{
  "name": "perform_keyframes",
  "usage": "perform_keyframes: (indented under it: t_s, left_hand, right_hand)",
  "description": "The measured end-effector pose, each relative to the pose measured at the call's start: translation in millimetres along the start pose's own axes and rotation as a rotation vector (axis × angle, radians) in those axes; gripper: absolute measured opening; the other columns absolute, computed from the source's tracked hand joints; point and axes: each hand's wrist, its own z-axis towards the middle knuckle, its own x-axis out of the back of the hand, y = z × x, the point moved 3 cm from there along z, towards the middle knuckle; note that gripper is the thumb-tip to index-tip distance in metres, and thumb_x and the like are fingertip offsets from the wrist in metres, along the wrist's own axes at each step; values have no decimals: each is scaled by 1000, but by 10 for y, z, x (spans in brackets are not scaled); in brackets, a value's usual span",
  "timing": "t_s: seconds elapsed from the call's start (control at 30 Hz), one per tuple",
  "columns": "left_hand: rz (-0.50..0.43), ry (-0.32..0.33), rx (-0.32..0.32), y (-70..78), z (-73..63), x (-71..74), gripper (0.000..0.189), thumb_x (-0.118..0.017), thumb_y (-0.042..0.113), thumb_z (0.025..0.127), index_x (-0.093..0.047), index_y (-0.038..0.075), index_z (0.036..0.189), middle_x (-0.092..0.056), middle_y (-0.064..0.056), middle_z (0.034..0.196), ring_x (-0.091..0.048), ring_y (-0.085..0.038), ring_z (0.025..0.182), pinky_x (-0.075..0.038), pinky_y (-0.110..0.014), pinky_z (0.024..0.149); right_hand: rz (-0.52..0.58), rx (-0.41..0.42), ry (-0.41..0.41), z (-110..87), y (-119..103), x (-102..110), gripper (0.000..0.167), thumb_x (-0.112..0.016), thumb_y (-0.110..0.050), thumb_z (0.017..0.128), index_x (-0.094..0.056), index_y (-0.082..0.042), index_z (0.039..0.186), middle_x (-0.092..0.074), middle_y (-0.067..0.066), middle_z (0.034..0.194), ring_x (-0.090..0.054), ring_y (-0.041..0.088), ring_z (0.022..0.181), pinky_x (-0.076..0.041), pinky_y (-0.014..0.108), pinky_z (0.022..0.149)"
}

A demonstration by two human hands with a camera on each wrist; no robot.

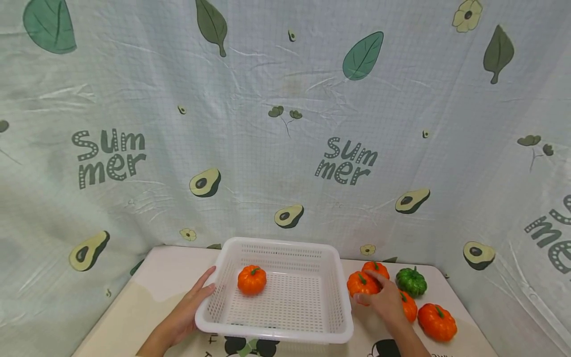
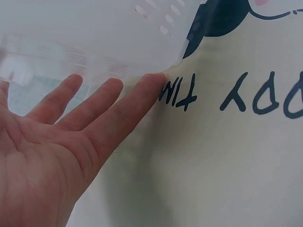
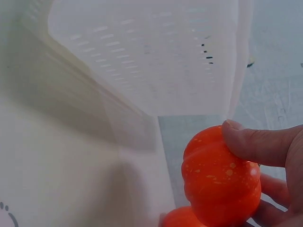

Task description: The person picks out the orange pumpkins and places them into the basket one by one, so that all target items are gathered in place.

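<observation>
My right hand (image 1: 384, 301) grips a small orange pumpkin (image 1: 359, 284) beside the basket's right wall. In the right wrist view, the thumb lies over the top of this ribbed pumpkin (image 3: 220, 182), with fingers around its far side. My left hand (image 1: 189, 308) has its fingers spread and nearly straight against the left side of the white plastic basket (image 1: 274, 331). Its fingertips (image 2: 154, 79) touch the basket's outer wall in the left wrist view. Inside the basket, toward the left, sits another orange pumpkin (image 1: 252, 280) with a green stem.
Right of the basket are a green pumpkin (image 1: 411, 282) and several orange ones: one at the back (image 1: 375, 267), one partly behind my right hand (image 1: 409, 306), and one nearer the front (image 1: 437, 323). A printed curtain (image 1: 250, 124) hangs behind the table (image 1: 134, 307).
</observation>
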Motion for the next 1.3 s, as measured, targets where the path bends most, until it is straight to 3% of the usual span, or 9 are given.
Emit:
perform_keyframes:
  t_s: [0.6,0.8,1.3]
  left_hand:
    - [-7,7,-14,-4,-4,-2,71,-47,45,108,-9,35,168,-15,-27,171,-50,-49,135,-59,-64,87]
    - [-1,31,-5,14,-3,-6,72,-48,47,107,-11,35,167,-16,-25,172,-51,-49,134,-59,-63,86]
    - [-2,14,-17,-6,5,0,73,-49,48,107,-10,34,167,-16,-26,172,-52,-48,134,-59,-64,88]
  right_hand:
    - [74,29,-13,-61,-231,101,83,-89,-14,75,-54,-11,150,-46,26,158,-52,42,132,-43,62,114]
    - [75,23,-24,-50,-302,98,83,-88,-14,78,-51,-11,153,-44,23,161,-49,43,137,-40,64,117]
    - [90,41,-35,-48,-457,83,81,-84,-9,81,-49,-13,154,-42,23,162,-46,46,140,-38,64,118]
